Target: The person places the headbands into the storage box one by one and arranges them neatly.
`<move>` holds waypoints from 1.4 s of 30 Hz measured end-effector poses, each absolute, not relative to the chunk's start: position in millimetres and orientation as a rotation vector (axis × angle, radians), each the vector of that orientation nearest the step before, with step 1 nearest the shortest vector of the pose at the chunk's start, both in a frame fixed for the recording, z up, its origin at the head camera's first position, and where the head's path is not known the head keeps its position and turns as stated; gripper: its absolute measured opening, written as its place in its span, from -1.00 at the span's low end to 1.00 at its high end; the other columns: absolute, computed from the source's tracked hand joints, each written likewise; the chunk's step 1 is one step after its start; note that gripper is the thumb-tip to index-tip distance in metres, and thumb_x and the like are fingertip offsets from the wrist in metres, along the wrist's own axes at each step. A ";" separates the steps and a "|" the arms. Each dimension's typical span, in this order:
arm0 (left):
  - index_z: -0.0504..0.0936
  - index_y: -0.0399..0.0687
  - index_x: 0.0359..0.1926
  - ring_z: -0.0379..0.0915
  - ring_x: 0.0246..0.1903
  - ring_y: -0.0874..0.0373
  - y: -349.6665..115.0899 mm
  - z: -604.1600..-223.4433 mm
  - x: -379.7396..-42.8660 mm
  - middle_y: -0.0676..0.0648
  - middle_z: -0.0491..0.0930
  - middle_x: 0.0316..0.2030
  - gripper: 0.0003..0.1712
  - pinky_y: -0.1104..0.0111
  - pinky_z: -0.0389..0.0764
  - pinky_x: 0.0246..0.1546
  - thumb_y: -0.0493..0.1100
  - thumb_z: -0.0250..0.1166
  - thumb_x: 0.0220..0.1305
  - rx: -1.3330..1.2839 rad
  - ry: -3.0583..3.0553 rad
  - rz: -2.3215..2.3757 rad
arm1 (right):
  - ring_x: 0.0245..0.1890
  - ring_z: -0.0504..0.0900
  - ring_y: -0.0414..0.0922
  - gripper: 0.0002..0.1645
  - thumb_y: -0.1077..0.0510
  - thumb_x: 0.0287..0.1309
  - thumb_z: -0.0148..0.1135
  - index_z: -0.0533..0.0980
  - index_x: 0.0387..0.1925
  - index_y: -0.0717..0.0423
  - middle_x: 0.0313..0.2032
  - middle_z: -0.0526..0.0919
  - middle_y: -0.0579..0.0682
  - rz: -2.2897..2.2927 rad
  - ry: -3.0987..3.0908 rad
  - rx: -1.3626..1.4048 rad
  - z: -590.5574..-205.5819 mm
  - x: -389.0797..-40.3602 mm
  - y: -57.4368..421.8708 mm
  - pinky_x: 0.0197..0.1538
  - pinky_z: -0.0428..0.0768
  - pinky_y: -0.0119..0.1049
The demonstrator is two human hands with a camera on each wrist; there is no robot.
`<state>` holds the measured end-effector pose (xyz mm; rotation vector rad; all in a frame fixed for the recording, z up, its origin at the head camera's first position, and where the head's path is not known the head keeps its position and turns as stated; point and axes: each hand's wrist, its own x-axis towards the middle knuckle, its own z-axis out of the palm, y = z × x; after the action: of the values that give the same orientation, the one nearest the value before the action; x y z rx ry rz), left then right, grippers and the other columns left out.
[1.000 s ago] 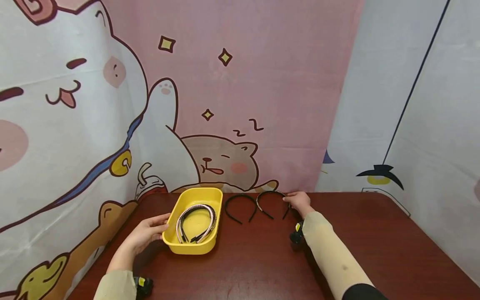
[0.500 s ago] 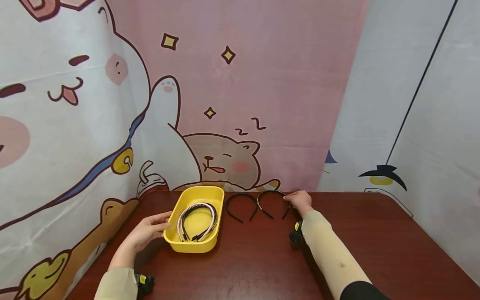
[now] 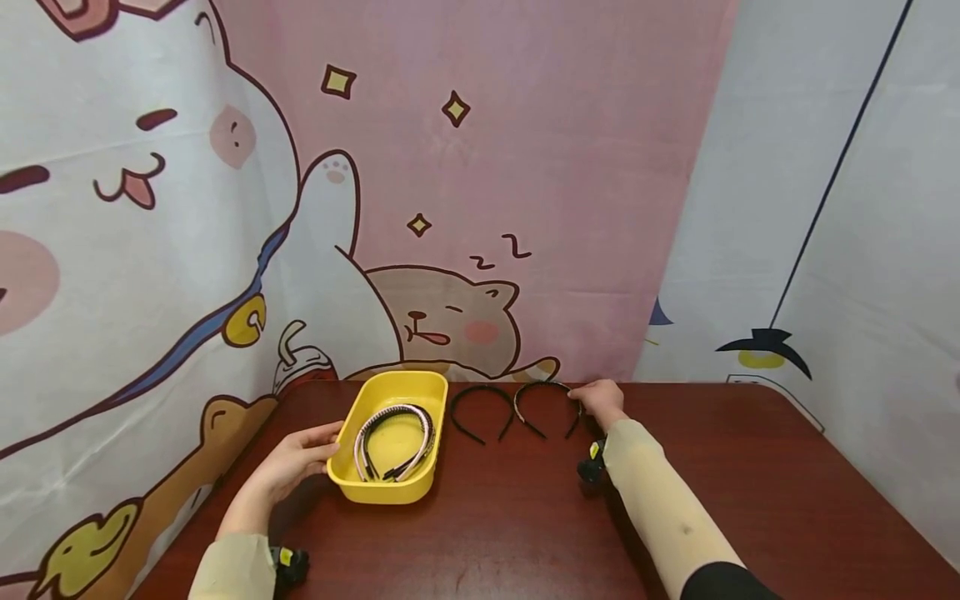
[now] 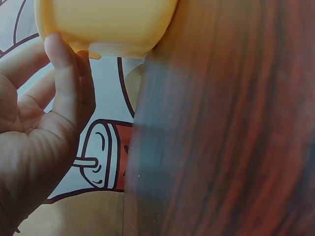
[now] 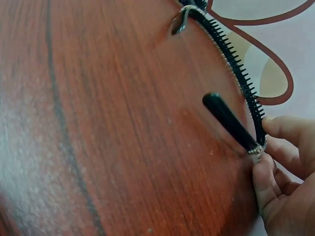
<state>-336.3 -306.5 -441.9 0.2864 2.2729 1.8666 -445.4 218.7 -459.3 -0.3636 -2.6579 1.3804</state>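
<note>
My left hand [image 3: 294,458] pinches the left side of a yellow plastic basin [image 3: 382,495], which stands on the table. In the left wrist view the thumb and fingers [image 4: 66,73] meet at its rim. Several headbands [image 3: 395,409], pink and black, lie inside the basin. At the table's far edge my right hand [image 3: 602,402] pinches the right side of a black headband [image 3: 516,403]. The right wrist view shows this headband [image 5: 236,71] with small inner teeth and a glittering outer edge. Another black headband [image 3: 453,414] lies between it and the basin.
The brown wooden table [image 3: 510,525] extends toward me and to the right. A cartoon-printed cloth [image 3: 525,192] hangs right behind its far edge and along the left. A pale cloth [image 3: 885,292] hangs at the right side.
The view has shifted slightly. Both hands keep their places on the basin and the headband, and nothing else has visibly moved.
</note>
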 end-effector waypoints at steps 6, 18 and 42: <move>0.15 -0.46 0.39 0.55 -0.27 0.10 -306.1 -443.0 -336.1 -0.27 0.45 -0.05 -0.29 0.32 0.63 -0.23 -0.27 0.21 0.35 0.273 2.264 1.879 | -0.66 0.53 -0.11 -0.74 0.13 -0.02 0.42 0.63 -0.51 0.30 -0.69 0.53 -0.04 1.448 -2.647 -0.388 -460.1 -448.8 222.3 -0.51 0.51 -0.28; 0.15 -0.46 0.39 0.56 -0.26 0.10 -306.0 -440.9 -338.2 -0.27 0.47 -0.02 -0.31 0.32 0.63 -0.23 -0.28 0.19 0.37 0.304 2.272 1.876 | -0.50 0.56 -0.06 -0.68 0.23 0.03 0.39 0.52 -0.26 0.41 -0.46 0.57 0.10 1.715 -2.640 -0.380 -445.0 -444.0 228.4 -0.36 0.63 -0.20; 0.14 -0.46 0.40 0.55 -0.28 0.13 -306.5 -442.6 -335.8 -0.21 0.47 -0.06 -0.30 0.33 0.62 -0.24 -0.26 0.20 0.36 0.291 2.278 1.870 | -0.49 0.61 -0.09 -0.60 0.25 0.16 0.28 0.52 -0.04 0.49 -0.33 0.56 0.15 2.034 -2.624 -0.373 -449.3 -429.2 248.3 -0.30 0.67 -0.22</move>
<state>-335.8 -306.5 -442.6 0.2913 2.2783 1.8701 -429.2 248.3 -449.3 -0.3732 -2.6239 2.0343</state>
